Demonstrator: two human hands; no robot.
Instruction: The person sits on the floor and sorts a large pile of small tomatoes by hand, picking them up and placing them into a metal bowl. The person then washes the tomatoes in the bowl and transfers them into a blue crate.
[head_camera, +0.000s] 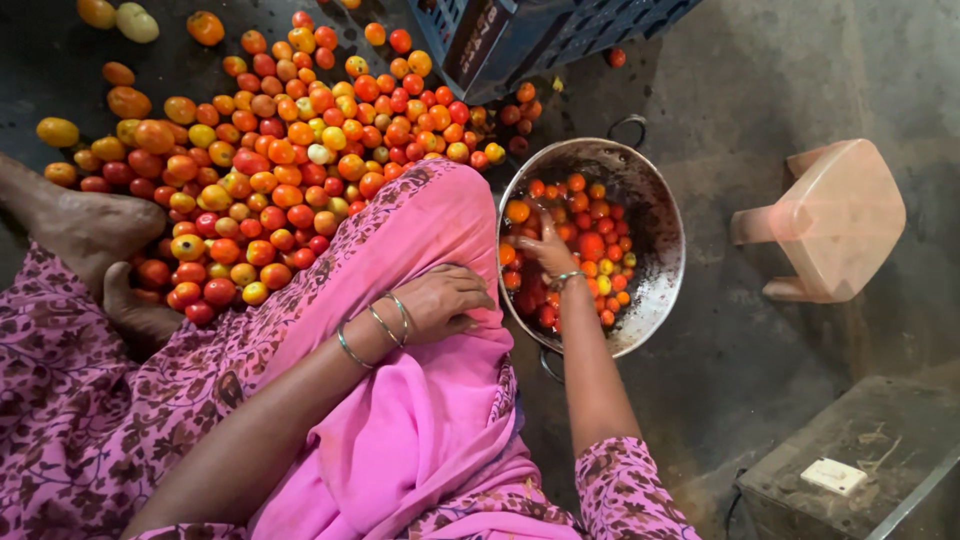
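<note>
- Right hand (548, 252) is reaching down into the metal bowl (655, 215), fingers spread and lying open on the tomatoes in the bowl (590, 245); not clear whether any single tomato is being gripped.
- A thin bangle (566, 279) is sitting at the right wrist.
- Left hand (440, 300) is resting on the pink cloth (420, 400) draped over the lap, fingers loosely curled against the fabric, holding nothing that shows.
- Two metal bangles (385, 322) are riding on the left forearm just behind the wrist.
- The bowl is standing on the dark floor (740, 90), just right of the lap; its small red and orange tomatoes are lying toward the bowl's left and middle, the right inner wall showing bare and stained.
- A large heap of tomatoes (280, 160), red, orange and yellow, is spreading over the floor toward the upper left, reaching near the bowl's upper-left rim.
- A bare foot (90, 225) is resting at the left edge of the heap.
- A blue plastic crate (530, 30) is standing at the top, just beyond the heap.
- A pale plastic stool (835, 220) is standing right of the bowl, apart from it.
- A dusty box with a white switch (870, 460) is sitting at the lower right corner.
</note>
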